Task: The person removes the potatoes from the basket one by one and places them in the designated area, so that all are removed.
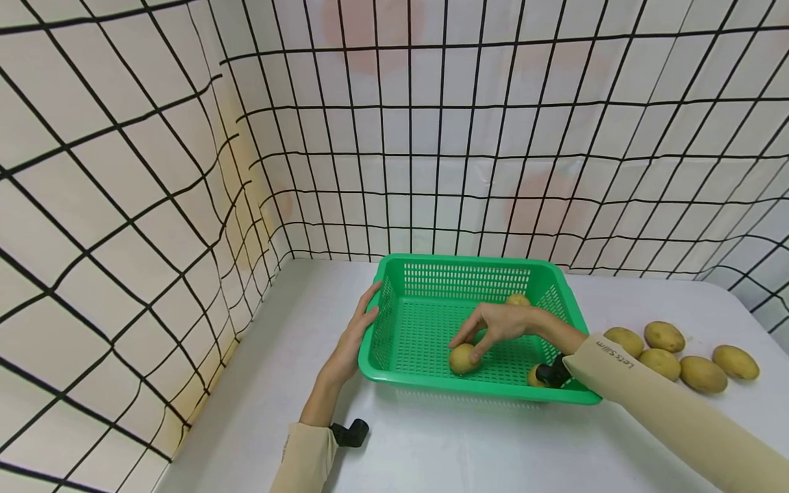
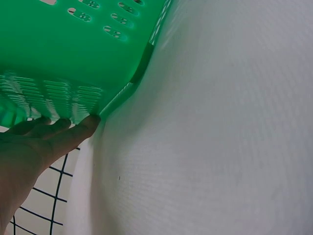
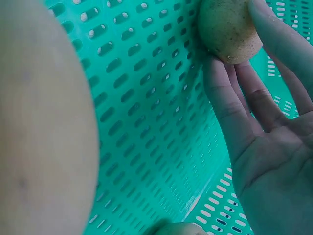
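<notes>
A green plastic basket (image 1: 431, 385) with slotted walls stands on the white table. Inside it, toward the front middle, my right hand (image 1: 496, 323) pinches a potato (image 1: 464, 359) between thumb and fingers, low over the basket floor. The right wrist view shows this potato (image 3: 230, 29) at the fingertips. My left hand (image 1: 353, 342) rests against the basket's left side, fingers along the outer wall and thumb at the rim. In the left wrist view those fingers (image 2: 73, 134) lie fairly straight on the green wall. Two more potatoes lie in the basket, one at the back right (image 1: 518, 300), another at the front right (image 1: 535, 376).
Several loose potatoes (image 1: 704, 374) lie on the table (image 1: 468, 445) right of the basket, partly behind my right sleeve. A black wire grid (image 1: 440, 157) rises behind the table and along its left side. Black wrist cameras (image 1: 350, 433) sit at both cuffs.
</notes>
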Motion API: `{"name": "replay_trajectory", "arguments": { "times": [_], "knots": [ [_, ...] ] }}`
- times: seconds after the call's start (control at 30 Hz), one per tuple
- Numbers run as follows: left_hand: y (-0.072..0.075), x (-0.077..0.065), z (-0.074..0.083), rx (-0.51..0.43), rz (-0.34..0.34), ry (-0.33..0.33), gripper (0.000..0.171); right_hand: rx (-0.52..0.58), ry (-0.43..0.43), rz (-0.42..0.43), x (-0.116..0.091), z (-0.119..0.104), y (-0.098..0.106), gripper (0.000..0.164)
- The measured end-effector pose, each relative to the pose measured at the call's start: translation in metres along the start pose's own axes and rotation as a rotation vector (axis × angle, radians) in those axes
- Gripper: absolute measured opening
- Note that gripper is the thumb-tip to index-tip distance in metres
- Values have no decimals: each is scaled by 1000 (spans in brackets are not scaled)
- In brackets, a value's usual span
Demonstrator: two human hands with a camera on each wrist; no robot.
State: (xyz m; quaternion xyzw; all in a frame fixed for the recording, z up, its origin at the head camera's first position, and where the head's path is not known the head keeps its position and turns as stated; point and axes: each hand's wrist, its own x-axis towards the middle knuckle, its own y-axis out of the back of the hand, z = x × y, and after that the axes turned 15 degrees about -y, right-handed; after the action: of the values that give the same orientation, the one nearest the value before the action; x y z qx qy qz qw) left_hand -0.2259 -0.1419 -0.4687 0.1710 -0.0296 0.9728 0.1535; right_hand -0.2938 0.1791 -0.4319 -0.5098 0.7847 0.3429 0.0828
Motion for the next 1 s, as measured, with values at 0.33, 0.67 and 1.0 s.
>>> {"name": "replay_trajectory", "arguments": {
  "times": [0.33, 0.67, 1.0],
  "knots": [
    [0, 0, 0, -2, 3, 2, 53, -8, 21, -8, 1, 1, -1, 43],
    [0, 0, 0, 1, 1, 1, 53, -46, 46, 7, 0, 1, -1, 39],
    [0, 0, 0, -1, -1, -2, 54, -23, 82, -16, -2, 3, 1, 40]
  ]
}}
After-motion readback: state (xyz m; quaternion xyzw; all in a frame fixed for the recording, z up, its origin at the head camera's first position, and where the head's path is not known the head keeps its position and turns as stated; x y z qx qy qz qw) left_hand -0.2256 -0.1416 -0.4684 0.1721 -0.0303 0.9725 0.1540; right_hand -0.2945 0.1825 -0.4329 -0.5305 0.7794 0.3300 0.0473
